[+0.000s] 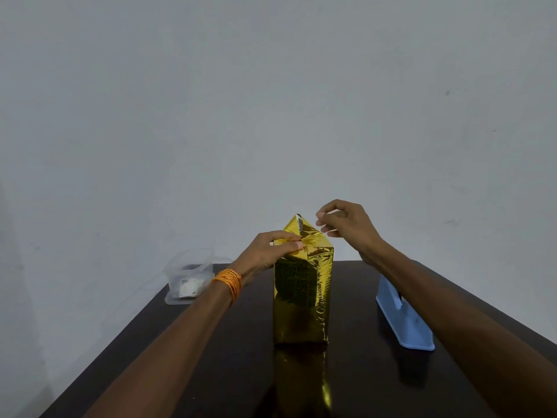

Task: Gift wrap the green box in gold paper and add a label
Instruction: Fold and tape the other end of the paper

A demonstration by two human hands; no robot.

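The box wrapped in gold paper (301,300) stands upright in the middle of the dark table (211,357); no green shows. At its top the paper is folded into a peak with a silvery edge sticking up. My left hand (271,248), with orange threads round the wrist, presses the folded flaps down at the top left of the box. My right hand (343,220) hovers just right of the peak, thumb and forefinger pinched together on what looks like a small clear strip of tape, hard to make out.
A clear plastic container (188,276) with a few small paper items inside sits at the table's far left corner. A light blue holder (404,318) stands to the right of the box, under my right forearm. A plain grey wall is behind.
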